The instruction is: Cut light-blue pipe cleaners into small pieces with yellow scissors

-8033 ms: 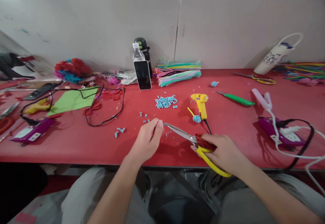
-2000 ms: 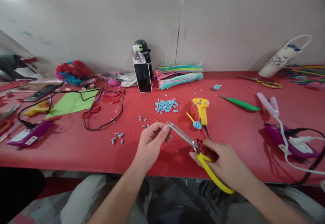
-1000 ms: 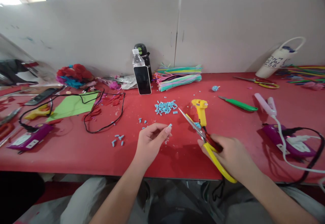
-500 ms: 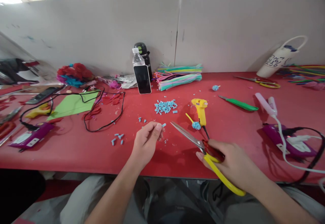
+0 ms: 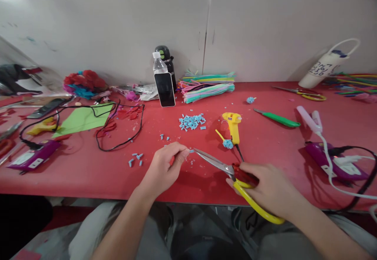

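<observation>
Between thumb and fingertips my left hand [image 5: 166,165] pinches a small light-blue piece [image 5: 191,151], short and rod-like. My right hand [image 5: 266,187] grips scissors [image 5: 213,160] with yellow and red handles, their blade tips right at that piece. Whether the tips touch it, I cannot tell. Behind the hands lies a pile of similar blue pieces [image 5: 192,122]. A few loose blue pieces [image 5: 135,159] are scattered left of my left hand. A yellow glue gun [image 5: 233,126] stands beyond the scissors, with a blue cluster on a yellow stem [image 5: 227,144] beside it.
A phone [image 5: 165,90] leans on bottles at the back, beside bundled pipe cleaners [image 5: 209,89]. Rightward lie a green-handled knife [image 5: 279,119], another pair of scissors [image 5: 300,92] and a purple power strip [image 5: 324,160]. Black cable [image 5: 101,148] loops over green paper [image 5: 82,121] on the left.
The scissors have moved left and slightly down, bringing their tips to the blue piece. My left hand has shifted slightly, still pinching it.
</observation>
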`<action>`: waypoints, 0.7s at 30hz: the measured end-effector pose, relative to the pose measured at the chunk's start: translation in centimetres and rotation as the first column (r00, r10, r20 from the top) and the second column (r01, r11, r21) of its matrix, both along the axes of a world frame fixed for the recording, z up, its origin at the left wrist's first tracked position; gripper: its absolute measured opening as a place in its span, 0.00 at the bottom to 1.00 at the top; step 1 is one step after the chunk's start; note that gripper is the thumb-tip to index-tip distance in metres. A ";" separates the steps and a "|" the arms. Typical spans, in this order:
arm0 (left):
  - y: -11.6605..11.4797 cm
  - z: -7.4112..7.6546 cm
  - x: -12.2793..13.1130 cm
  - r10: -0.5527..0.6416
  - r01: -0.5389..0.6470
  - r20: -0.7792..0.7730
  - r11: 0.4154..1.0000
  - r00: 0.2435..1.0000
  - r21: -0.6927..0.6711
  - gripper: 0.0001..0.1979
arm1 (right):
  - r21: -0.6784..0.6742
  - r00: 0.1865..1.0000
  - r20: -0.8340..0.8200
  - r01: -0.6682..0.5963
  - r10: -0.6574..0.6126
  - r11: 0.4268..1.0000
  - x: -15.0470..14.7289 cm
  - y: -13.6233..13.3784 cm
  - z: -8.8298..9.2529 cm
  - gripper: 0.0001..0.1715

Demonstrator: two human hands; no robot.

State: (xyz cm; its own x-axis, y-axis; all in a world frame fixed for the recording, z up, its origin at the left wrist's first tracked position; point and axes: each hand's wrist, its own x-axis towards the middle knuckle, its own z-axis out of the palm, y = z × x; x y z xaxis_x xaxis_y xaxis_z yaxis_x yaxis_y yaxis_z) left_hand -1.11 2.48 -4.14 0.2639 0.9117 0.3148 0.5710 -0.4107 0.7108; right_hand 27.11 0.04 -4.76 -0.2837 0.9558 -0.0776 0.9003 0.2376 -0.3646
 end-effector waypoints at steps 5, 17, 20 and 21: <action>0.0 -0.1 -0.1 -0.020 0.020 -0.019 1.000 1.000 0.005 0.09 | -0.016 1.000 0.007 -0.009 0.009 1.000 0.0 0.0 0.0 0.22; 0.0 -0.2 -0.1 -0.022 0.022 -0.004 1.000 1.000 -0.004 0.10 | -0.008 0.999 0.016 -0.037 0.037 0.999 0.2 0.0 -0.2 0.16; 0.1 -0.3 -0.2 -0.013 0.013 -0.001 1.000 1.000 -0.001 0.11 | -0.010 0.999 0.011 -0.033 0.033 0.999 0.2 -0.1 -0.2 0.16; 0.1 -0.4 -0.2 -0.014 0.014 -0.002 1.000 1.000 0.001 0.10 | -0.013 0.999 0.010 -0.031 0.031 0.999 0.2 -0.1 -0.1 0.16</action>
